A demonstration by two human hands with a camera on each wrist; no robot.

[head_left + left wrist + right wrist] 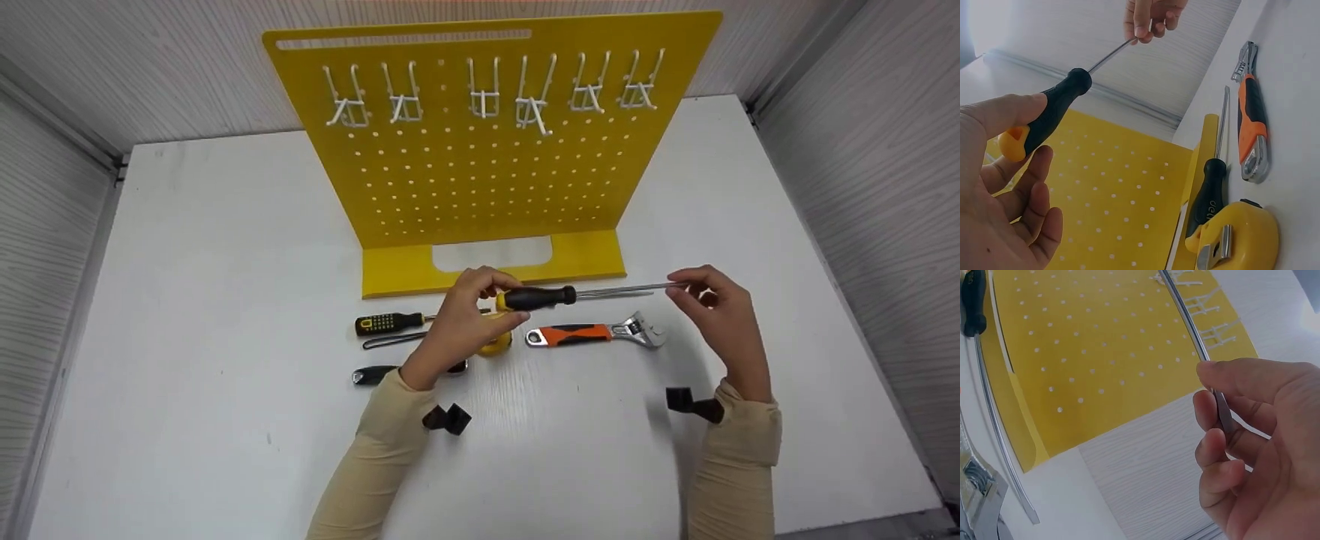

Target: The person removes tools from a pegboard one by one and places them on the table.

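Both hands hold one flathead screwdriver (536,298) in the air above the table, its shaft pointing right. My left hand (474,319) pinches the black and yellow handle (1057,107) between thumb and fingers. At the other end, my right hand (716,311) pinches the shaft close to the flat tip (1223,413). Below lies a second screwdriver (1207,194) with a similar handle. An adjustable wrench (577,334) with an orange and black grip lies nearer to me. The yellow tape measure (1247,236) is partly hidden by my left hand in the head view.
A yellow pegboard (487,180) stands behind the tools, with several white wire hooks (484,94) along its upper part. Left of my left hand lie a black and yellow screwdriver (390,323), a thin dark looped tool (394,340) and a black-handled tool (373,375), partly covered.
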